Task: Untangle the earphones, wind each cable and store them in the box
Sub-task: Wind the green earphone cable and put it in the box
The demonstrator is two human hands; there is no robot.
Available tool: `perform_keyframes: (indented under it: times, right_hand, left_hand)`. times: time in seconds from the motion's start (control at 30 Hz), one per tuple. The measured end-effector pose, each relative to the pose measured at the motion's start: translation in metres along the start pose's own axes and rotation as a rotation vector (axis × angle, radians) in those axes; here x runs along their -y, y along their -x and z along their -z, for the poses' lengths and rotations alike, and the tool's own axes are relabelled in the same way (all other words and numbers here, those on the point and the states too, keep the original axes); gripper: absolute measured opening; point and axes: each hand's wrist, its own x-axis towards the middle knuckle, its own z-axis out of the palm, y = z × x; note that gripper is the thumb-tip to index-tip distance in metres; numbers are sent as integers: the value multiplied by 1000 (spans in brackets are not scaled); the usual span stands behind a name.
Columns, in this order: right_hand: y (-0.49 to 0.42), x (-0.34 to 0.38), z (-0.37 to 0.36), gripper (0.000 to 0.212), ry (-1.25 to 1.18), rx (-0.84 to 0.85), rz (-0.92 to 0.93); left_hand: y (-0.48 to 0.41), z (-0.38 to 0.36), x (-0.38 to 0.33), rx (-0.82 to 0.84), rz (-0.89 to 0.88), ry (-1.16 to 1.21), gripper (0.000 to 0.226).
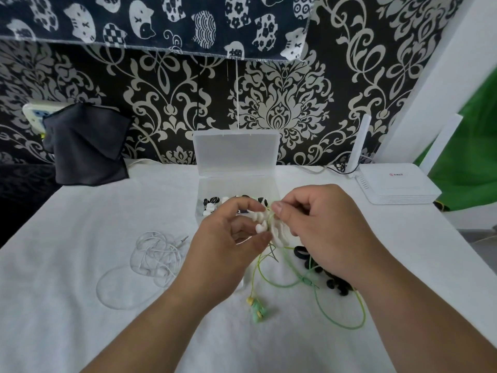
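Forearms: both reach in from the bottom edge over the white-covered counter (80,305).
Green earphones (257,310): the buds lie on the counter between the wrists; the cable runs in loose loops up to the hands.
Black pieces (336,285): a small heap on the counter, partly hidden under the right wrist.
White earphones (154,258): a loose tangle on the counter left of the left hand, not touching it, plug at the upper right.
Left hand (228,246): fingers and thumb are curled round a white winder (271,230), held above the counter.
Right hand (322,232): thumb and forefinger pinch the green cable at the winder's top; the other fingers are curled.
Box (200,195): clear plastic, just behind the hands, lid upright; small black and white pieces lie inside.
Router (395,184): white, far right.
Dark cloth (86,146): far left, against the patterned wall.
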Motion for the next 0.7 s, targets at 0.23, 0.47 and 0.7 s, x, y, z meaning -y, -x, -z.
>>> perform_keyframes:
  times: [0.23, 0.47, 0.7]
  right_hand:
    - [-12, -11, 13, 29, -319, -252, -96]
    - [-23, -24, 41, 31, -694, -573, -322]
    - [-26, -36, 52, 31, -803, -647, -405]
  left_hand:
    - [0, 6, 0, 111, -4, -115, 21]
    - [-3, 18, 0, 200, 34, -180, 19]
    - [-3, 29, 6, 182, 68, -183, 16]
